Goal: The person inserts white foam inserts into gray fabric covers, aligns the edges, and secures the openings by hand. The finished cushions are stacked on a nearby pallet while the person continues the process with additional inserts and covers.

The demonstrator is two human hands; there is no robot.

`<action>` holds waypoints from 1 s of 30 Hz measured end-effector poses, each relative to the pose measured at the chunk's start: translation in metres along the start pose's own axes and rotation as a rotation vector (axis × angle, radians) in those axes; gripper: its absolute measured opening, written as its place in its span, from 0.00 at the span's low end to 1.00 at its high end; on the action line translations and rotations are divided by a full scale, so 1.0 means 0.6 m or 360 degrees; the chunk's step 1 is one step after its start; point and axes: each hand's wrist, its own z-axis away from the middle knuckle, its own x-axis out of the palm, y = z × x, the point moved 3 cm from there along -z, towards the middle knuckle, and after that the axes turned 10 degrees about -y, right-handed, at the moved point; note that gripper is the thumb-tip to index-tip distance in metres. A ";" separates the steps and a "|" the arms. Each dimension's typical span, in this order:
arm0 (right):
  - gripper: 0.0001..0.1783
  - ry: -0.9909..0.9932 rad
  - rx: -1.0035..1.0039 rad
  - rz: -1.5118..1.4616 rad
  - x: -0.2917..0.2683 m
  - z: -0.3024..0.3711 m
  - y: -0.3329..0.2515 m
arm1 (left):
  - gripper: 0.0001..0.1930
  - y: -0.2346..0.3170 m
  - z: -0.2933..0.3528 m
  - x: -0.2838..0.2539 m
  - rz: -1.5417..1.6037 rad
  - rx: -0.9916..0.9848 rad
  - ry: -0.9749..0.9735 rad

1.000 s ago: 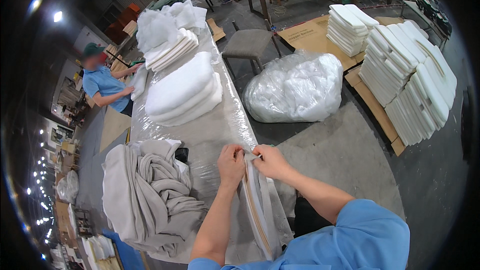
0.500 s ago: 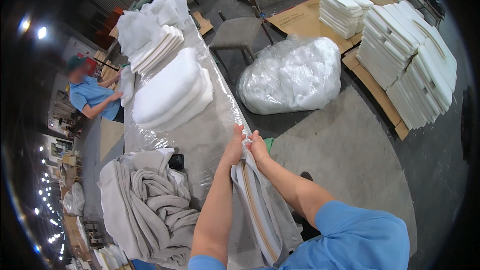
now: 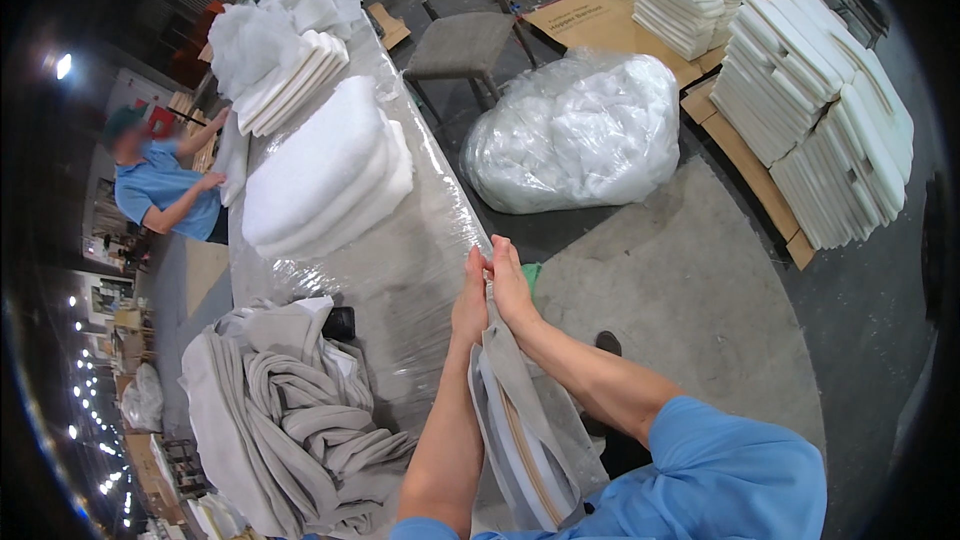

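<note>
A long grey fabric cover (image 3: 568, 430) with a tan zipper along a white strip runs from my body towards the table's right edge. Its far end narrows between my hands. My left hand (image 3: 470, 297) presses on that end from the left, with the fingers nearly straight. From the other side my right hand (image 3: 511, 285) presses against it, palm facing palm. The fabric between the palms is mostly hidden. Left of my forearms lies a heap of crumpled grey fabric (image 3: 290, 420) on the plastic-covered table (image 3: 400, 270).
White padding sheets (image 3: 320, 170) and folded white pads (image 3: 295, 85) lie farther up the table. A co-worker (image 3: 165, 180) in blue stands at its left side. To the right are a wrapped bundle of white filling (image 3: 580, 135), a grey chair (image 3: 455, 43) and stacked white cushions (image 3: 780, 80) on cardboard.
My fingers have straightened and the palms now face each other more flatly around the cover's end. The cover's grey side flap has spread wider. The whole view has shifted slightly.
</note>
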 end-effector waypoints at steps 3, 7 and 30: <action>0.38 0.0008 -0.0231 0.0041 -0.016 -0.010 -0.002 | 0.37 0.017 0.014 0.026 -0.0279 0.0085 -0.0043; 0.35 -0.0221 -0.0287 0.0315 0.005 0.018 -0.025 | 0.36 0.009 0.053 0.025 -0.0478 -0.0121 0.0004; 0.33 -0.0723 -0.0056 0.0041 -0.032 0.016 -0.027 | 0.23 -0.067 0.031 0.036 0.0616 -0.0059 0.0049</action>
